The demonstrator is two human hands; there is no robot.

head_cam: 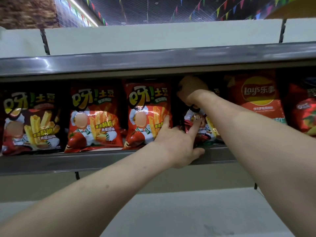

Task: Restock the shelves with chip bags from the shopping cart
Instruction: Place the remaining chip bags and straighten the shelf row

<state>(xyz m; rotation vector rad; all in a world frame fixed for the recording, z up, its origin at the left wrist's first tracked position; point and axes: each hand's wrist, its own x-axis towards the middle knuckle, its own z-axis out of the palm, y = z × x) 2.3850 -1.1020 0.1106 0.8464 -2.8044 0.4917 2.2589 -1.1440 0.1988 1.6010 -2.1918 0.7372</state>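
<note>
A red chip bag [199,129] with a chef picture stands on the shelf [102,161], fourth in a row of like bags. My right hand [191,90] grips its top edge, fingers curled, high under the shelf above. My left hand [177,142] has its fingers straight, the index finger pressing the bag's lower front and the thumb lying along the shelf's front rail. Beside it to the left stand two red bags [147,115] [94,118] and a dark brown one [30,122]. The shopping cart is not in view.
A red Lay's bag [258,98] stands right of the held bag, and another red bag [302,108] is at the far right edge. A grey metal rail [153,60] of the upper shelf hangs just above the bags. A white lower shelf [188,212] lies below my arms.
</note>
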